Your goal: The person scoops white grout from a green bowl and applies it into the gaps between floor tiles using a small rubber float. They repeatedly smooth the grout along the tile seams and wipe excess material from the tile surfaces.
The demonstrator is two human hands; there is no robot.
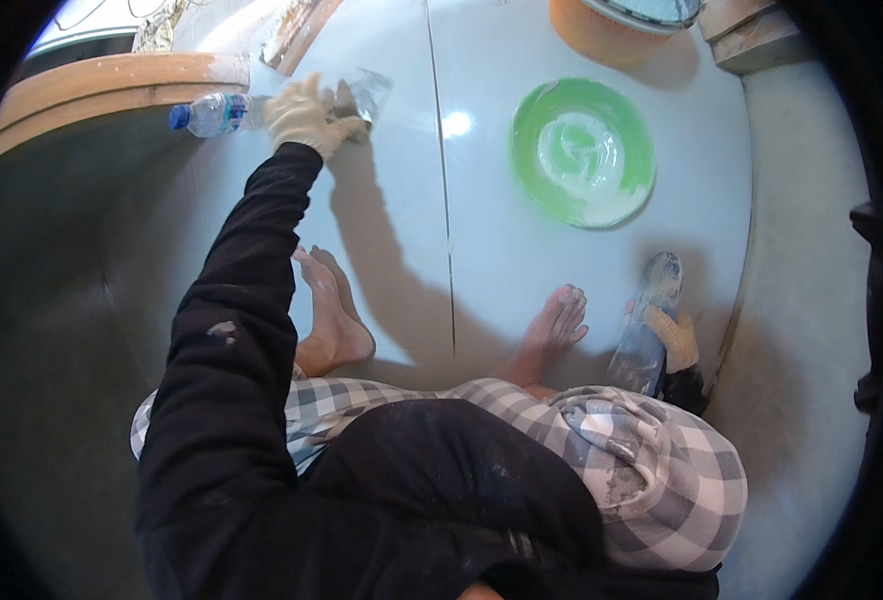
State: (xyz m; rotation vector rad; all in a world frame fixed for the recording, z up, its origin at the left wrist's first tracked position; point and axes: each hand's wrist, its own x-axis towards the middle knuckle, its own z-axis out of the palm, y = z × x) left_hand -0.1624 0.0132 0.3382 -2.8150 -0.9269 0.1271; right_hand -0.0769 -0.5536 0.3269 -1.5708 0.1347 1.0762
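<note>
My left hand (302,118), in a pale work glove, is stretched far forward over the light floor panel. Its fingers and thumb close around a dark brown piece (345,102) with a flat, shiny, see-through-looking part beside it; its kind is unclear. Just left of that glove lies a clear plastic bottle (219,115) with a blue cap, partly covered by the hand. Low at the right, beside my right foot, my gloved right hand (672,335) grips a long grey tool (652,310) with a rounded end smeared with pale paste. My leg hides its lower end.
A green basin (525,160) with white paste inside stands right of the panel seam. Behind it is an orange bucket (602,35). A curved wooden piece (122,85) lies at the far left, a smeared board (300,35) near the bottle. A wall (802,200) rises at right.
</note>
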